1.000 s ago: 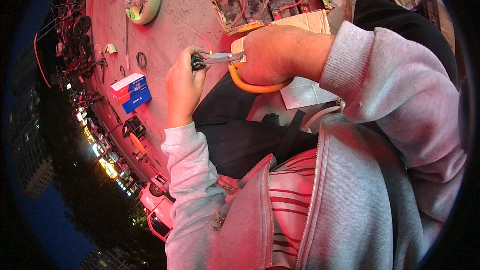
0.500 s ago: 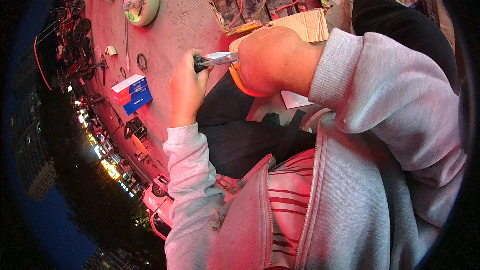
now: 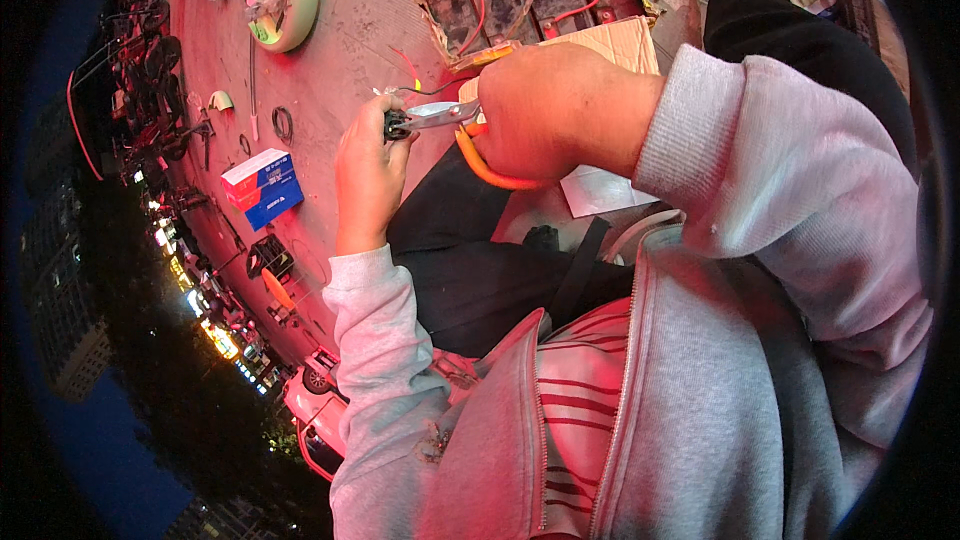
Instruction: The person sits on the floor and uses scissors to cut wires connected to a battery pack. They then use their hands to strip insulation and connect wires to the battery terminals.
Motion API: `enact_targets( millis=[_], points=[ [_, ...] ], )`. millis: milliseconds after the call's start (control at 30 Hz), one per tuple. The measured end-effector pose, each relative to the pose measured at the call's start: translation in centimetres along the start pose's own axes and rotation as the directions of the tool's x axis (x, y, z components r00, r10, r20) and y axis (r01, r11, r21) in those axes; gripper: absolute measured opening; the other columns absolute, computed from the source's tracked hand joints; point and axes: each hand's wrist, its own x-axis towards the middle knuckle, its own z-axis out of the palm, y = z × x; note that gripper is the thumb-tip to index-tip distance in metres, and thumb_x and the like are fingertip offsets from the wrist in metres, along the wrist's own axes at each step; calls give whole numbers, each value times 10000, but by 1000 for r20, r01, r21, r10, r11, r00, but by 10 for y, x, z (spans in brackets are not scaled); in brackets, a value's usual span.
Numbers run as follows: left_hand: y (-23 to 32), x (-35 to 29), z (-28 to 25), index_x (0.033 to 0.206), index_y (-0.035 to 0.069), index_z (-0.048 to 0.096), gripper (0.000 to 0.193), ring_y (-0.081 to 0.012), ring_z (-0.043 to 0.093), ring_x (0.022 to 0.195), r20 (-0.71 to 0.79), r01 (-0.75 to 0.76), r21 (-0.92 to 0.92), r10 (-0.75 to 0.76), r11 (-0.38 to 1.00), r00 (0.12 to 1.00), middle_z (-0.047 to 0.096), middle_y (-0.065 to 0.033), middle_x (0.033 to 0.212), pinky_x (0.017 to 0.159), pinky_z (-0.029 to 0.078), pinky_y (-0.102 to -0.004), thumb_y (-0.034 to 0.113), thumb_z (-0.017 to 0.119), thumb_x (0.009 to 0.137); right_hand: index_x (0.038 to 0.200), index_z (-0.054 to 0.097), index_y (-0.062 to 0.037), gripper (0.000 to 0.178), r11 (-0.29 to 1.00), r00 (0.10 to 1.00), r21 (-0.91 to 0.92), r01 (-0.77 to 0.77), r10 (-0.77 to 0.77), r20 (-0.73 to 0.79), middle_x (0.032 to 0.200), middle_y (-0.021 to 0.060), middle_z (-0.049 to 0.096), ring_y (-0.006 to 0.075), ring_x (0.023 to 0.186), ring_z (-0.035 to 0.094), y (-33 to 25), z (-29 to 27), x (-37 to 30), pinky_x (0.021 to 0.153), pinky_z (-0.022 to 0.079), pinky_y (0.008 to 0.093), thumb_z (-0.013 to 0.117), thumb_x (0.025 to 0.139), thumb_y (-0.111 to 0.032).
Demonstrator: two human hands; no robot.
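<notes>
My right hand [image 3: 565, 105] is wrapped round the handles of orange-handled scissors [image 3: 440, 116], whose metal blades point left. Pinched in the raised fingers of my left hand [image 3: 367, 185] is a small black piece [image 3: 396, 125] that looks like a plug or connector. The blade tips reach this piece; whether they bite on it I cannot make out. A thin dark wire [image 3: 430, 92] and a short red and yellow one show just beyond my left fingertips. Behind my right hand lies a flat piece of cardboard [image 3: 625, 45].
A torn, open carton with dark battery blocks [image 3: 500, 5] and red wires sits at the far side. To the left on the pavement are a blue and white box [image 3: 265, 190], a pale green helmet-like shell [image 3: 293, 25] with plastic bags, and a black coil [image 3: 283, 123].
My left hand has turned slightly and dropped a little, bringing thin wires beyond its fingertips into sight. My right hand has shifted slightly up and right, with the scissors still at the black piece.
</notes>
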Motion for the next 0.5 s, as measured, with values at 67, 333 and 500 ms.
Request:
enact_targets(
  millis=[67,333,500],
  points=[
    [-1,0,-1,1167,36,576,387,-184,669,886,1,-54,46,54,997,999,676,-103,943,768,528,-312,-24,726,815,946,728,-73,339,1000,999,-19,-4,5,51,911,202,711,376,883,692,0,-5,2,760,552,465,545,887,-352],
    [8,0,0,1157,39,572,380,-210,670,872,50,84,-88,-80,993,996,670,-121,940,763,524,-340,3,733,815,953,737,-85,312,997,999,-73,-13,16,47,918,183,720,362,884,700,-2,-2,3,761,554,457,541,874,-315],
    [14,-1,2,1152,35,557,357,-216,684,854,63,94,3,-94,996,994,688,-122,952,747,529,-331,21,717,833,1039,747,-82,296,996,994,-74,-59,65,88,1032,155,728,318,968,710,-3,2,7,805,561,429,616,825,-239]
  ],
)
